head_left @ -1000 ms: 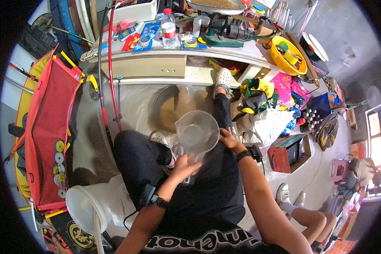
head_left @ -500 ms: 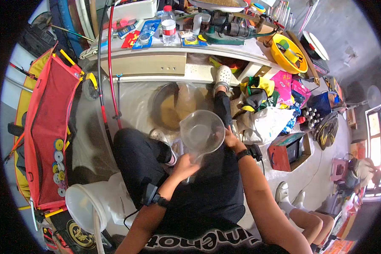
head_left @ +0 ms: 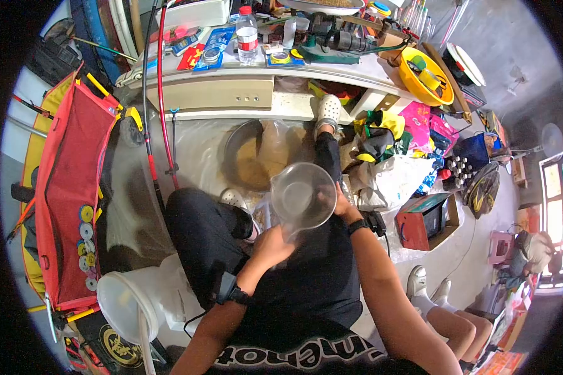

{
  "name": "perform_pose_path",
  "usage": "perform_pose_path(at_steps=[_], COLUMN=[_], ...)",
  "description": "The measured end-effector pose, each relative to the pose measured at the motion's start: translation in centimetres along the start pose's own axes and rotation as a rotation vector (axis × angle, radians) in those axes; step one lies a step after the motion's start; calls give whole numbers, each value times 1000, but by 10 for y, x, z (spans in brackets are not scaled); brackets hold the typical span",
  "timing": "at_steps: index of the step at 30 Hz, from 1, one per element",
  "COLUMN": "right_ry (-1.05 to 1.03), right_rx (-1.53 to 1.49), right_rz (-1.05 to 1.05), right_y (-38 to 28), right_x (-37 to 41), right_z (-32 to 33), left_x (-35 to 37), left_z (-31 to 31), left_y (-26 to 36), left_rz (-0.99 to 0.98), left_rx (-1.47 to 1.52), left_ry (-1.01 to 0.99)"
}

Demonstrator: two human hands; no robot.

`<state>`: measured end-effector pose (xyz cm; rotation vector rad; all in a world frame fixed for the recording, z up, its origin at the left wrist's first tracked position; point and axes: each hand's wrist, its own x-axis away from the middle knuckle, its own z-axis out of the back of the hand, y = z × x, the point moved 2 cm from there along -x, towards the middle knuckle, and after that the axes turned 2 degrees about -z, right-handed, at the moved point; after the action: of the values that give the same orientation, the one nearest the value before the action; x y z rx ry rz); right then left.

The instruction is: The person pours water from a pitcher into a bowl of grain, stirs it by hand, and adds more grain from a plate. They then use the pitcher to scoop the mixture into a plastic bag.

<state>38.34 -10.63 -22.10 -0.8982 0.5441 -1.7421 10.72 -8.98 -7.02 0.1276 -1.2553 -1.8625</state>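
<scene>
A clear plastic measuring jug (head_left: 303, 195) with a pouring lip is held over my lap, its round mouth facing up at me. My left hand (head_left: 273, 246) is closed around its handle at the lower left. Against the jug's right side is my right hand (head_left: 345, 202), fingers stretched along the wall and partly hidden by the rim. Beyond the jug, a wide dark basin (head_left: 233, 164) on the floor holds tan, grainy material. A clear plastic bag (head_left: 274, 147) with similar material stands in the basin.
A white bucket (head_left: 126, 306) stands at lower left, near a red mesh bag (head_left: 75, 187). Fishing rods (head_left: 162, 100) lean on the desk (head_left: 213, 97). Bags (head_left: 400, 178) and an open box (head_left: 426, 222) lie to the right. Another person's legs (head_left: 453, 315) are at lower right.
The jug has shifted slightly right, closer against my right hand. My left hand keeps its hold on the handle.
</scene>
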Motion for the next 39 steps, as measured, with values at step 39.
perform_pose_path(at_steps=[39], right_ry=[379], right_rx=[554], right_rz=[-197], right_y=[-98], right_x=[14], right_z=[-5], left_x=[-11], left_z=[2], left_y=[-27], left_rz=[27], left_rx=[-10], left_ry=[160])
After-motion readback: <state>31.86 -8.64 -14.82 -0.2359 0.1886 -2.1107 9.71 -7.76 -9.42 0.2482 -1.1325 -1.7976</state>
